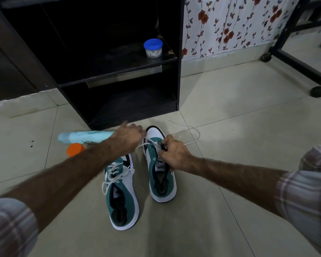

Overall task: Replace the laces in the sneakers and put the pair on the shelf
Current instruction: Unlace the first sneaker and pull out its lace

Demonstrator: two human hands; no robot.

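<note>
Two teal-and-white sneakers stand on the tiled floor, toes pointing away from me. The left sneaker [121, 193] is fully laced with a white lace. The right sneaker [160, 175] has a white lace [193, 134] only through its front eyelets; one long end trails over the floor to the right. My left hand [128, 136] is beside the right sneaker's toe and pinches the lace's other end. My right hand [174, 153] holds that sneaker's tongue and eyelet flap, fingers curled. The dark shelf unit [119, 71] stands just beyond the shoes.
A pale blue roll [85, 137] and an orange cap [74, 149] lie on the floor left of the shoes. A blue-lidded tub [153, 48] sits on the middle shelf. A black wheeled frame [295, 60] stands at the far right by the floral wall.
</note>
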